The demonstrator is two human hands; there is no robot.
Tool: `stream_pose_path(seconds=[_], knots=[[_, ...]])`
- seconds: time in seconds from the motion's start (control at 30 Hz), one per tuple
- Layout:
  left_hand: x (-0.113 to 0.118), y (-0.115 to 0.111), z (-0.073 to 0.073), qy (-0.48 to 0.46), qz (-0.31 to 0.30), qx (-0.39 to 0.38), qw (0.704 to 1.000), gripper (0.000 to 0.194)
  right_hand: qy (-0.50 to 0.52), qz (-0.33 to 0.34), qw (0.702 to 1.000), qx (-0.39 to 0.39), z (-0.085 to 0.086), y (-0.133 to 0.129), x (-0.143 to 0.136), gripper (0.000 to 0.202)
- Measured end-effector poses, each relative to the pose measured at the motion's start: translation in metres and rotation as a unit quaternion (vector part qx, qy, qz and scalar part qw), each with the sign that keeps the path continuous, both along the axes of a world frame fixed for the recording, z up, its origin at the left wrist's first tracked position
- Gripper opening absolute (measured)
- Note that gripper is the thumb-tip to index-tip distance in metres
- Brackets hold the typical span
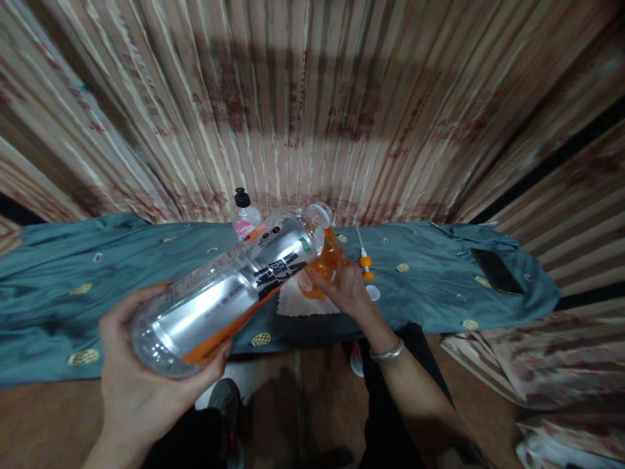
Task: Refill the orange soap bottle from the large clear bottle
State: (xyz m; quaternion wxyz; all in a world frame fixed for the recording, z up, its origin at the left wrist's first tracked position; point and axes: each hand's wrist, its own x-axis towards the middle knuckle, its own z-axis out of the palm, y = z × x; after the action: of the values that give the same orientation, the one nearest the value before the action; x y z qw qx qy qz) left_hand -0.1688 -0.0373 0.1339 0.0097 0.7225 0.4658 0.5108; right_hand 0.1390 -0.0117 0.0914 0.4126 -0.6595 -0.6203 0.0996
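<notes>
My left hand [146,365] is wrapped round the base of a large clear plastic bottle [229,293] with a silver and orange label. The bottle is tilted, its uncapped mouth at the upper right, over an orange see-through bottle [317,277]. Whether liquid runs out cannot be made out. My right hand [349,286] grips the orange bottle, which is partly hidden behind the clear one. A pale cloth [297,305] lies beneath the orange bottle. Just right of this hand lie a pump top [365,264] with orange parts and a small white round piece [372,292].
A teal patterned cloth [430,273] covers the narrow table. Behind the clear bottle stands a bottle with a black cap [241,198]. A black phone [497,270] lies at the right. Pleated curtains [303,111] hang close behind and at the sides.
</notes>
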Motion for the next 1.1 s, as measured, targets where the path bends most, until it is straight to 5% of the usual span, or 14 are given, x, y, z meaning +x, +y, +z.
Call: stream_pose_path(seconds=[0.43,1.1], knots=[[0.0018,-0.0007,0.0009,-0.039,-0.013,-0.022,0.999,0.101,0.012,0.005,1.000,0.008,-0.0012,0.0004,0.0012,0.056],[0.0041,-0.0028,0.0041,-0.079,-0.019,-0.055,0.995,0.091,0.012,0.000,1.000,0.008,-0.0023,0.0006,0.0004,0.059]])
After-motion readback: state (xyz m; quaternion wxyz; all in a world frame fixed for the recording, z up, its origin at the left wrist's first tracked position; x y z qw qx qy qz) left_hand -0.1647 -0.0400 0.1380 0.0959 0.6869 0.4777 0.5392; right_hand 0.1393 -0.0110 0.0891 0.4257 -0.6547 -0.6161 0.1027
